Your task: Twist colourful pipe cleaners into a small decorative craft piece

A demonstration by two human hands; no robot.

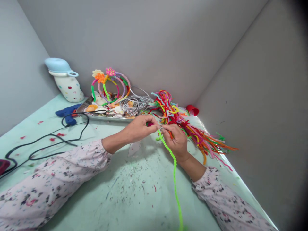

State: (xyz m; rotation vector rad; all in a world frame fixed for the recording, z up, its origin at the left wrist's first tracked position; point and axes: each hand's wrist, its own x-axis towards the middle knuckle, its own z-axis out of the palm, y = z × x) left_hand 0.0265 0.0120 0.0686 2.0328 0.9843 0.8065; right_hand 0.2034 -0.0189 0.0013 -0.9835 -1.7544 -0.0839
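My left hand (141, 129) and my right hand (176, 139) meet above the table, fingertips pinched together at almost the same spot. From between them a long lime-green pipe cleaner (175, 173) runs down toward the near edge of the view. Its upper end is hidden by my fingers. A bit of magenta shows under my left fingers, but I cannot make out what it belongs to. Just behind my right hand lies a big bundle of coloured pipe cleaners (192, 130). A metal tray (108, 118) sits beyond my left hand, holding fuzzy headbands (104, 88) with flowers and a coil of grey wire hoops (137, 104).
Left of the tray lies a blue glue gun (68, 113), and a black cord (43, 141) loops across the table (115, 205). A white bottle with a blue lid (67, 83) stands at the back left. A red cup-like object (192, 110) is at the back right, near grey walls.
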